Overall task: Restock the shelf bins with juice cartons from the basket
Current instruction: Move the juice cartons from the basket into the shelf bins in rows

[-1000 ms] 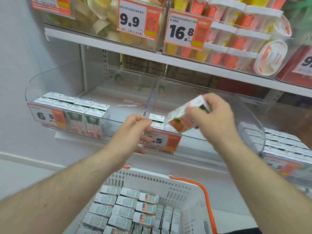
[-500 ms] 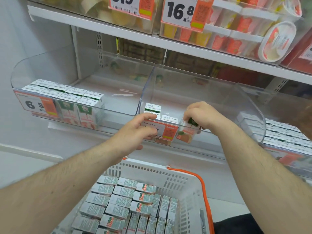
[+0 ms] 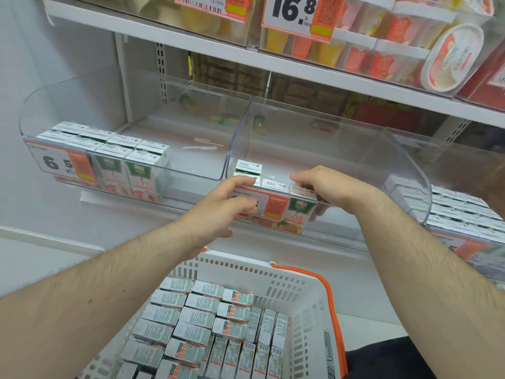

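On my left, the left hand (image 3: 224, 206) rests curled against the middle bin (image 3: 396, 160) front, over its price tag (image 3: 262, 205). A second ago the carton (image 3: 300, 206) was tilted midair; now my right hand (image 3: 328, 184) grips it upright in the front row, long axis vertical, label facing out. The basket (image 3: 287, 272) remains well stocked.

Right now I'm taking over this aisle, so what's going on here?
A person is restocking the middle clear bin. Their right hand grips a juice carton standing at the bin's front, beside a few cartons already there. Their left hand rests its fingers on the bin's front edge by the price tag. The white basket below holds many more cartons.
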Tool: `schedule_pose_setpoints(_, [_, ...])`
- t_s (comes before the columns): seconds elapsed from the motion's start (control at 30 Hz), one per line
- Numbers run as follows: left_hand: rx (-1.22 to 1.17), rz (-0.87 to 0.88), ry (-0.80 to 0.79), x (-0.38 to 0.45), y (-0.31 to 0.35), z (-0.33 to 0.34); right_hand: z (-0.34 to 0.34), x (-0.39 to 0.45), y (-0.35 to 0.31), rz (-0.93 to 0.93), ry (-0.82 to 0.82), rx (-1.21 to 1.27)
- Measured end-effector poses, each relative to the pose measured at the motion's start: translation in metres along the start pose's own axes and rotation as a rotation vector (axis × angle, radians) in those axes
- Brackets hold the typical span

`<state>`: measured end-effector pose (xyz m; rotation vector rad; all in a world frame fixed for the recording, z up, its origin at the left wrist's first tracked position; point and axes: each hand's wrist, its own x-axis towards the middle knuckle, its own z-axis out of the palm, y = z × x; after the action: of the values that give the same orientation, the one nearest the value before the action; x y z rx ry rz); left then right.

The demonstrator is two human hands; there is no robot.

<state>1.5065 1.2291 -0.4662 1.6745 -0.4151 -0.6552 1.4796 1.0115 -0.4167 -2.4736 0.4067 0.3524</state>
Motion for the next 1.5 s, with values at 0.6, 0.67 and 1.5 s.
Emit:
schedule_pose_setpoints(0.6, [0.716, -0.154, -0.216, -0.013, -0.076, -0.024, 0.126, -0.038, 0.002, -0.741, 0.335, -0.241])
schedule_pose_setpoints(0.67, [0.778, -0.243, -0.221, -0.006, -0.098, -0.030, 0.159, -0.013, 0.022, -0.563, 0.108, -0.410])
schedule_pose_setpoints(1.5, [0.259, -0.581, 0.057, 0.028, -0.243, 0.008, 0.355, 0.081, 0.133, -0.099, -0.084, -0.642])
